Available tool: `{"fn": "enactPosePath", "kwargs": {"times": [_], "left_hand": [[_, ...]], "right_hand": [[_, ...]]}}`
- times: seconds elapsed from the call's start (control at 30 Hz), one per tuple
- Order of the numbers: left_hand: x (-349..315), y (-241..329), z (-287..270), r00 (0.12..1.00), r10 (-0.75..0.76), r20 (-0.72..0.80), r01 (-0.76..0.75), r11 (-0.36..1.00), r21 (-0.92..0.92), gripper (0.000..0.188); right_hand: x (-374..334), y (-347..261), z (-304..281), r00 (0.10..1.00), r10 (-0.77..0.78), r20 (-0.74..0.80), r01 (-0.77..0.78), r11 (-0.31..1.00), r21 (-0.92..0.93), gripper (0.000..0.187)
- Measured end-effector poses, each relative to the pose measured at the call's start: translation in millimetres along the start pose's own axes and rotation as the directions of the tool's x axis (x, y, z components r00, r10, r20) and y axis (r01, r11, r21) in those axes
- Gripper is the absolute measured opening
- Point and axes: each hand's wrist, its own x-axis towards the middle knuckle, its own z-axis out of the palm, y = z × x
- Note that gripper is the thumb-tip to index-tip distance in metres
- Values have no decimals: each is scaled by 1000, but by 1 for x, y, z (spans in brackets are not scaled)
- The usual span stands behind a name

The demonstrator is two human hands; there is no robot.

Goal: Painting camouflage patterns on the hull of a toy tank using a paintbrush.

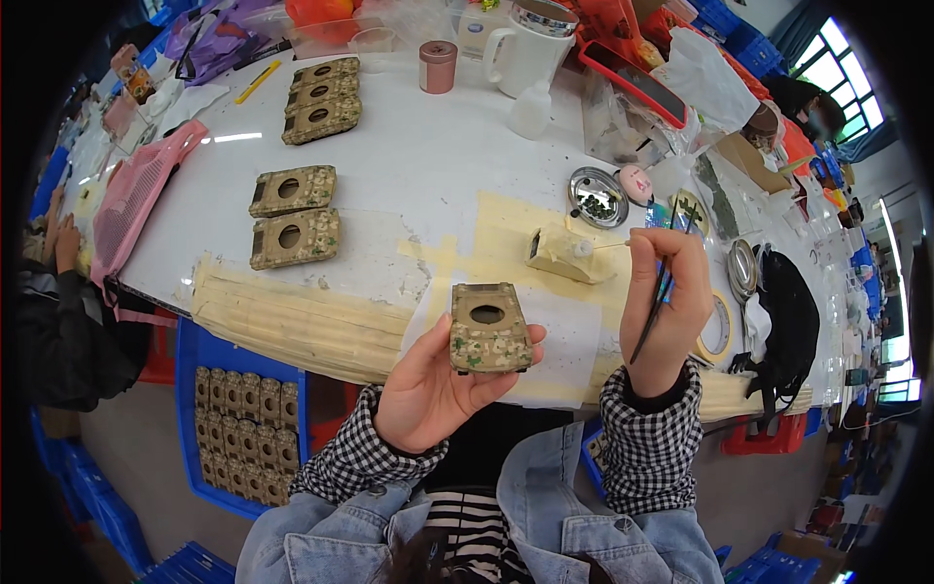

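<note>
My left hand (420,387) is closed around a camouflage toy tank hull (489,347), its top with the round hole facing up. Between the thumb and fingers of my right hand (678,292) is a thin pale stick (611,245), its far end at a white nub (582,250) on a beige taped block (550,255). Dark tweezers (650,326) are also in that hand, pointing down. Beyond the block, a round metal dish (576,195) contains small dark green pieces (597,208).
More hulls stand at left on the table (409,156), two (292,238) near and a group (321,115) farther back. Below, a blue crate (190,428) holds several hulls. A white mug (530,58), red-cased phone (637,86), tape roll (717,336) and black bag (786,321) lie around.
</note>
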Motion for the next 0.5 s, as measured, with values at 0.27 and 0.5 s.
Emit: {"fn": "enactPosePath", "kwargs": {"times": [0.27, 0.5], "left_hand": [[4, -1, -1, 999, 17, 40, -14, 997, -75, 62], [1, 0, -4, 997, 43, 70, -35, 992, -117, 65]], "right_hand": [[-3, 17, 10, 990, -40, 138, 51, 995, -80, 11], [-28, 2, -29, 970, 151, 192, -186, 966, 180, 38]]}}
